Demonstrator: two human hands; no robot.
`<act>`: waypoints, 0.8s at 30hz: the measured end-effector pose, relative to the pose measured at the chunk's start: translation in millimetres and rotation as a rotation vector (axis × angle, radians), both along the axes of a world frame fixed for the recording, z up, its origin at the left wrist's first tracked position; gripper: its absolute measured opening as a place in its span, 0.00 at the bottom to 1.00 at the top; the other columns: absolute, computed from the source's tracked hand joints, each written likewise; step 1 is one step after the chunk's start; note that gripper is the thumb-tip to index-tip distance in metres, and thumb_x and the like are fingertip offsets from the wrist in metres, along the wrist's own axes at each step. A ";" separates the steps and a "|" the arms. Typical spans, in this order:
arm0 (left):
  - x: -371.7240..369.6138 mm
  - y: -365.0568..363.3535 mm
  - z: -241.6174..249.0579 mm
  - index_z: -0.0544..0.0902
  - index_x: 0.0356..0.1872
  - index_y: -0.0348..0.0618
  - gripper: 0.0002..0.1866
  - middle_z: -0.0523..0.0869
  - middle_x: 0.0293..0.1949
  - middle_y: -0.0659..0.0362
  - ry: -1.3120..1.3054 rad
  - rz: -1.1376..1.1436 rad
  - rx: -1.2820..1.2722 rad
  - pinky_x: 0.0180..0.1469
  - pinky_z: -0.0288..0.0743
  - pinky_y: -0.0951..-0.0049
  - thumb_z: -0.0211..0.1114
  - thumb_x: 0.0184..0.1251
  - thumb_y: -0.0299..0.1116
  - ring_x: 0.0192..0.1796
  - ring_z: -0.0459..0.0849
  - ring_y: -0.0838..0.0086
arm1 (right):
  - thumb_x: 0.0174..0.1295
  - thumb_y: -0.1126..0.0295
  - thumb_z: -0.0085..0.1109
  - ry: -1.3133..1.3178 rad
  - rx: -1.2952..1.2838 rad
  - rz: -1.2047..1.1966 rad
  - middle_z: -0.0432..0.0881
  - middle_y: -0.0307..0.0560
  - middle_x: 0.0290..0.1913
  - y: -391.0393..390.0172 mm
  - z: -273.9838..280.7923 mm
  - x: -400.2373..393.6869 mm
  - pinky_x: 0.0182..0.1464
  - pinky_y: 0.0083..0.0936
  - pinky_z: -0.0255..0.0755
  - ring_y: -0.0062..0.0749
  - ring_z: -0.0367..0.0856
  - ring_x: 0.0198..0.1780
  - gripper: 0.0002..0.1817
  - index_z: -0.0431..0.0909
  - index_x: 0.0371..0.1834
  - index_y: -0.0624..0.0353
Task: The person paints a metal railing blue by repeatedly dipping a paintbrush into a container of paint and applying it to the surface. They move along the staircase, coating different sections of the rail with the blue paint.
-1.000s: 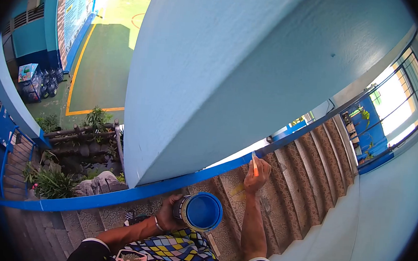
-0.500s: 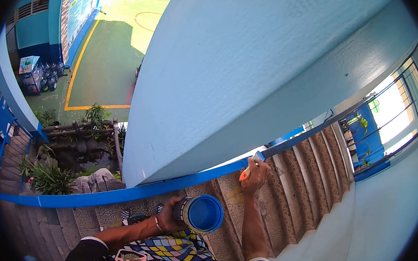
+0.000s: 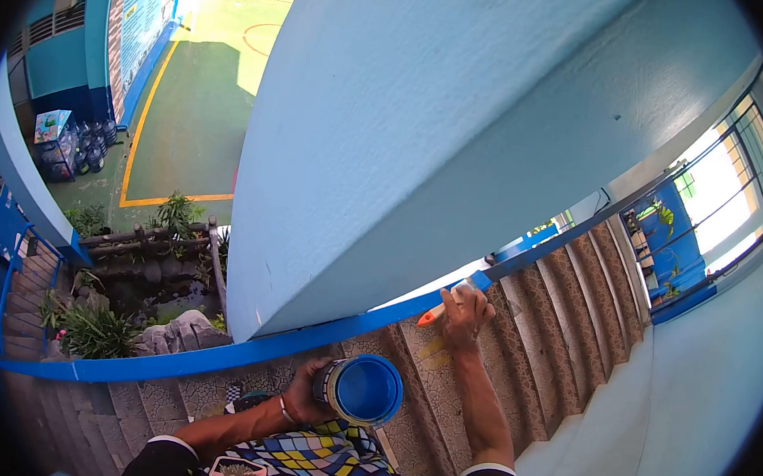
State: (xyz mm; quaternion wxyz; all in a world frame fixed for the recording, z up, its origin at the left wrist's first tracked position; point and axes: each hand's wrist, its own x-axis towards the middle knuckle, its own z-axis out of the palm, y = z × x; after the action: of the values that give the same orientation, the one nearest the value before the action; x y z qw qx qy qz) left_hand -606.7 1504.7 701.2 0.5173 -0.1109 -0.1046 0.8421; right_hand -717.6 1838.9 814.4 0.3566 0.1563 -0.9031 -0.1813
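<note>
My left hand (image 3: 306, 392) is wrapped round the side of a paint can (image 3: 328, 388), holding it in front of my chest. Blue paint (image 3: 365, 391) shows inside its open mouth, and blue smears coat the rim. In my right hand (image 3: 467, 319) is a paintbrush (image 3: 432, 314) with an orange-tipped handle, gripped between thumb and fingers. Its bristle end lies right at the blue handrail (image 3: 340, 325), which runs along the foot of the pale blue wall. My fingers hide part of the brush.
Patterned stairs (image 3: 562, 313) descend below the rail on the right. A large light blue column (image 3: 386, 176) fills the middle. Beyond the rail, at left, lie a small pond (image 3: 152, 288), plants (image 3: 96, 329) and a green court (image 3: 190, 127). Water bottles (image 3: 91, 147) stand farther back.
My right hand has turned the brush, its handle swinging to the left and flatter, with the bristles still at the rail. The can has shifted slightly left.
</note>
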 end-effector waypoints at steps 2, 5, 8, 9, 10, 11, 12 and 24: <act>1.6 -0.5 0.5 0.85 0.64 0.48 0.29 0.89 0.62 0.51 0.014 -0.007 0.003 0.73 0.74 0.41 0.65 0.68 0.53 0.64 0.87 0.55 | 0.62 0.68 0.67 -0.041 0.028 0.015 0.83 0.36 0.51 8.8 -1.5 -3.0 0.60 0.44 0.53 0.38 0.74 0.61 0.14 0.92 0.49 0.40; 1.1 -0.1 4.9 0.85 0.64 0.48 0.29 0.89 0.62 0.52 0.028 0.015 -0.028 0.73 0.74 0.41 0.65 0.68 0.53 0.64 0.86 0.55 | 0.60 0.67 0.68 -0.117 0.076 0.084 0.82 0.35 0.51 18.0 -12.0 2.5 0.59 0.43 0.53 0.36 0.74 0.61 0.13 0.92 0.48 0.40; 4.1 1.6 2.9 0.85 0.64 0.48 0.29 0.89 0.62 0.52 0.027 0.015 -0.041 0.72 0.74 0.42 0.65 0.68 0.54 0.64 0.86 0.56 | 0.59 0.66 0.68 -0.045 0.085 0.086 0.82 0.34 0.50 8.6 -0.2 0.6 0.58 0.43 0.53 0.35 0.74 0.60 0.12 0.92 0.46 0.39; 3.2 3.5 -2.2 0.85 0.64 0.48 0.29 0.89 0.62 0.52 0.031 0.006 -0.035 0.72 0.74 0.42 0.65 0.68 0.54 0.64 0.86 0.56 | 0.59 0.66 0.69 -0.040 0.091 0.045 0.82 0.34 0.50 5.3 3.5 -1.1 0.58 0.42 0.53 0.34 0.74 0.60 0.12 0.92 0.46 0.39; 3.0 4.5 -5.6 0.85 0.64 0.48 0.29 0.89 0.62 0.52 0.035 -0.004 -0.029 0.72 0.74 0.42 0.65 0.68 0.54 0.63 0.86 0.56 | 0.61 0.66 0.67 -0.062 0.117 0.041 0.82 0.34 0.50 10.1 -0.3 0.3 0.58 0.41 0.53 0.33 0.75 0.59 0.12 0.91 0.46 0.39; 2.9 4.3 -3.6 0.85 0.63 0.48 0.29 0.89 0.62 0.52 0.036 0.002 -0.037 0.72 0.74 0.42 0.65 0.68 0.54 0.63 0.86 0.56 | 0.63 0.66 0.66 -0.084 0.144 0.039 0.82 0.33 0.49 14.1 -2.7 0.7 0.58 0.41 0.54 0.32 0.75 0.58 0.11 0.90 0.47 0.39; 2.1 4.6 -1.3 0.85 0.63 0.47 0.29 0.89 0.61 0.52 0.038 0.012 -0.045 0.72 0.75 0.42 0.66 0.68 0.54 0.63 0.86 0.56 | 0.65 0.66 0.64 -0.105 0.172 0.041 0.82 0.33 0.49 16.8 -5.1 0.7 0.58 0.40 0.54 0.32 0.76 0.57 0.11 0.89 0.48 0.39; 5.8 9.0 -1.9 0.85 0.64 0.47 0.31 0.89 0.62 0.51 0.038 0.043 -0.046 0.72 0.74 0.43 0.67 0.66 0.56 0.64 0.86 0.54 | 0.62 0.72 0.68 -0.119 -0.260 0.118 0.84 0.36 0.48 -25.3 19.7 1.3 0.57 0.40 0.60 0.33 0.79 0.53 0.13 0.91 0.49 0.48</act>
State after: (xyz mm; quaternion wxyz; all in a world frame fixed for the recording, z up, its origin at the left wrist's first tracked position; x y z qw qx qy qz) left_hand -600.9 1513.7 699.3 0.4982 -0.1043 -0.0776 0.8573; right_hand -716.3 1813.5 834.1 0.3295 0.1721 -0.9278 -0.0321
